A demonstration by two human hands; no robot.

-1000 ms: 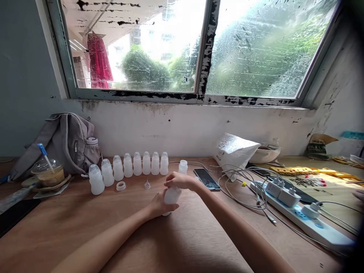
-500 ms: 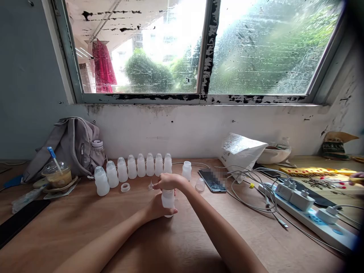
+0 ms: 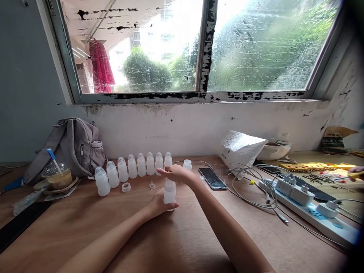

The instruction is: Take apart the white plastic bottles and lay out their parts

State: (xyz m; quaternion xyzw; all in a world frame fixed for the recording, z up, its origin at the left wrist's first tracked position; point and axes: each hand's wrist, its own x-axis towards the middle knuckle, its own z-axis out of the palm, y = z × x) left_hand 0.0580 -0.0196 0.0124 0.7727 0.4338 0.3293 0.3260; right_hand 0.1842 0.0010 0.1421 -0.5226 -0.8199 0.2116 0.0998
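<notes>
My left hand point(image 3: 159, 201) is wrapped round a frosted baby bottle point(image 3: 170, 195), which stands upright on the table. Over the top of this bottle is my right hand point(image 3: 178, 173), palm down with the thumb stretched out to the left; its other fingers are partly hidden, and nothing shows in them. A clear nipple point(image 3: 151, 185) and a white collar ring point(image 3: 126, 187) lie left of the bottle. Beyond my right hand stands an uncapped bottle point(image 3: 187, 165). A clear cap point(image 3: 202, 180) shows partly beside my right wrist.
Several capped baby bottles point(image 3: 122, 170) form a curved row along the back. A phone point(image 3: 212, 179), tangled cables point(image 3: 250, 182) and a power strip point(image 3: 309, 212) lie to the right. At left are a drink cup point(image 3: 58, 178) and a backpack point(image 3: 75, 148). Another person's hand point(image 3: 358, 172) shows at far right.
My right hand has shifted right and up, its thumb now stretched out above the bottle. My left hand still grips the bottle, and the clear cap is more hidden by my right arm.
</notes>
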